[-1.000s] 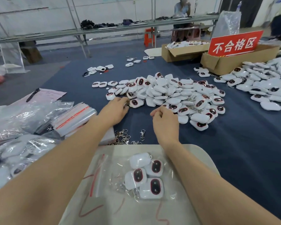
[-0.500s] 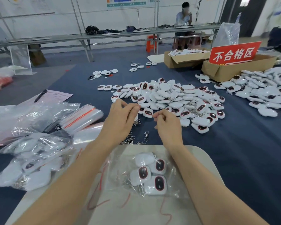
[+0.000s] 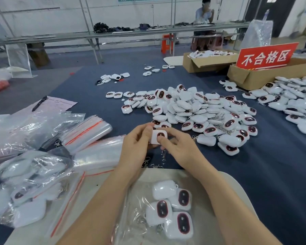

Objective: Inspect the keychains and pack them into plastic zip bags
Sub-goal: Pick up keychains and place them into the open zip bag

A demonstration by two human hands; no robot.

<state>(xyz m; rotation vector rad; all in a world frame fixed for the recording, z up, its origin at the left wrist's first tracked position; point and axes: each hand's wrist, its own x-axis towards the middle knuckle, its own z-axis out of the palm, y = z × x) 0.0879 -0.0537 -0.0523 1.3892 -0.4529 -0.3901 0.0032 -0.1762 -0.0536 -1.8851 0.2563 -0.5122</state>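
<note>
One keychain (image 3: pixel 158 137), newly lifted from the pile (image 3: pixel 201 110), sits above the worktop (image 3: pixel 254 174) between my left hand (image 3: pixel 136 149) and right hand (image 3: pixel 181 150); both sets of fingers (image 3: pixel 147 131) pinch it, so inspection starts and bagging follows.

**A:** So what have we got in hand right now?

**B:** One keychain (image 3: pixel 157 138), a white rounded square. Its dark, red-rimmed oval faces us. We're pinching it between our left hand (image 3: pixel 134 147) and right hand (image 3: pixel 180 149), right thumb on the oval, with its metal clasp (image 3: pixel 163 155) dangling underneath.

**A:** And the others?

**B:** The big loose pile (image 3: pixel 201 114) sits just beyond it, some face up, some face down. Nearest us, a clear zip bag (image 3: pixel 131 221) lies flat with four inside, three ovals up and one back up. To our left we have the empty zip bags (image 3: pixel 85 131), red-striped and stacked, and the filled bags (image 3: pixel 25 191) sit nearer us than those.
</note>
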